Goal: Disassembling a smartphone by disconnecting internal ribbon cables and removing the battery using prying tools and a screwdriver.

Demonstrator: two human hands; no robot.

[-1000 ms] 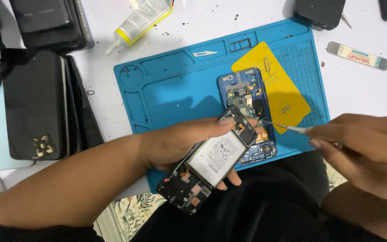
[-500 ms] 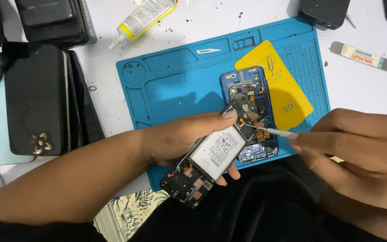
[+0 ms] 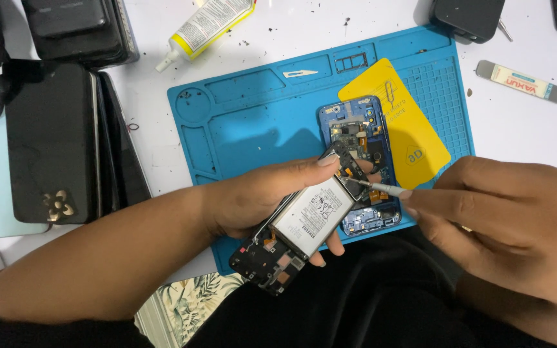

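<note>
Since a second ago: the right hand point(image 3: 504, 225) has come in from the right edge toward the middle, and its thin metal tool point(image 3: 381, 188) now has its tip at the upper end of the opened black phone chassis with white battery point(image 3: 304, 222); the left hand point(image 3: 262, 196) has kept its hold, the chassis hardly shifted

Left hand: wrapped around the chassis from behind, thumb along its upper edge, fingertips showing under its lower side; grip closed on the chassis, which is tilted, upper end toward the right

Right hand: fingers pinched narrow on the tool's near end; the tool runs left from the fingertips to the chassis top, just beyond the left thumb

Beneath: blue phone back housing with exposed boards point(image 3: 359, 164), lying flat on the blue silicone work mat point(image 3: 253, 129); partly covered by the held chassis

On the mat: yellow plastic card point(image 3: 414, 135), tucked under the housing's right side

Off the mat: yellow glue tube point(image 3: 204, 29) above; black folding case with gold flower emblem point(image 3: 53, 142) at left; flat metal pry bar point(image 3: 520, 80) at upper right
</note>
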